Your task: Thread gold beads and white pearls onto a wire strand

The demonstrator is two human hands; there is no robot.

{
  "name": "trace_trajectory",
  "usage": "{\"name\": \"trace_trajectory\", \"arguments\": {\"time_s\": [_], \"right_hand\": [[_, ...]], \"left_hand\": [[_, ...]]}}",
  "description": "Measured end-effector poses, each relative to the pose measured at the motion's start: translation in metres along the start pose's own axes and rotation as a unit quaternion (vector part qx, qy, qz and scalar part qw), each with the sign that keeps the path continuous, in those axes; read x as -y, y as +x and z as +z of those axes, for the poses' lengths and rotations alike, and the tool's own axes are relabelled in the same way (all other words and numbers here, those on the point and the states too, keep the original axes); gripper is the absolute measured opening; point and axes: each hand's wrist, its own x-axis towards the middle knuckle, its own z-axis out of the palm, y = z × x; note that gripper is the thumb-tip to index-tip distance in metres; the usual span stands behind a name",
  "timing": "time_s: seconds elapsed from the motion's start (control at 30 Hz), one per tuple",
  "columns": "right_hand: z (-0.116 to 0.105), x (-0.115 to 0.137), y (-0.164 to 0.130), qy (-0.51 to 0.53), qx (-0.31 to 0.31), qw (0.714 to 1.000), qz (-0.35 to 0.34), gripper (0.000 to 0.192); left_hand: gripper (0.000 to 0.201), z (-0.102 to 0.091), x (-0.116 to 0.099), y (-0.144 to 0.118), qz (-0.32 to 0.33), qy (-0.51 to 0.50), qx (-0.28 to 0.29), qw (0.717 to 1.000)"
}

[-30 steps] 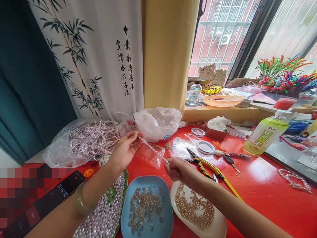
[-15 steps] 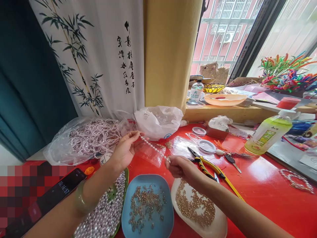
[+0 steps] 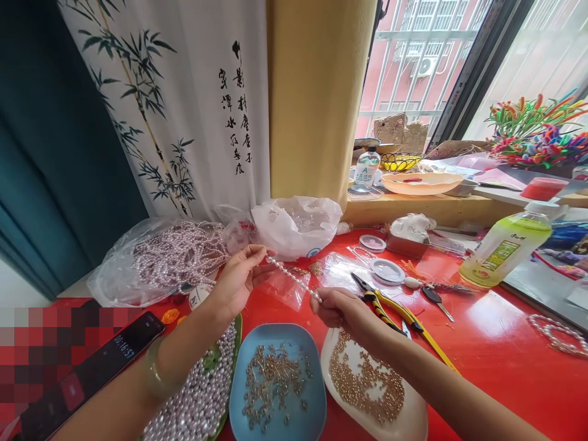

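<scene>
A short string of pearly beads is stretched at a slant between my two hands above the red table. My left hand pinches its upper end, and my right hand pinches the lower end. Below them stand a blue tray with small gold findings, a white tray of tiny gold beads, and a green dish heaped with lilac pearl beads. My left forearm covers part of the green dish. Yellow-black pliers lie beyond my right hand.
At the back lie a bag of strung beads and a white plastic bag. Spools, a green-yellow drink bottle and a bead bracelet are to the right. A phone lies at left.
The whole view has shifted slightly. Both hands keep their pinch on the bead string, which stays stretched between them.
</scene>
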Motion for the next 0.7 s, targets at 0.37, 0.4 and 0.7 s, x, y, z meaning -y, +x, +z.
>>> {"name": "trace_trajectory", "arguments": {"time_s": [0.37,0.4,0.7], "right_hand": [[-0.0001,-0.0005,-0.0006,-0.021,0.005,0.999,-0.024,0.027],[-0.0004,-0.0004,-0.0003,-0.015,0.004,1.0,-0.025,0.025],[-0.0009,-0.0013,-0.0013,-0.014,0.011,1.0,-0.014,0.024]], "left_hand": [[0.008,0.0011,0.0041,-0.0007,-0.01,-0.019,0.024,0.999],[0.008,0.0015,0.0044,-0.001,-0.012,-0.018,0.026,0.999],[0.005,0.0041,0.0036,-0.0012,-0.023,-0.018,0.016,0.999]]}}
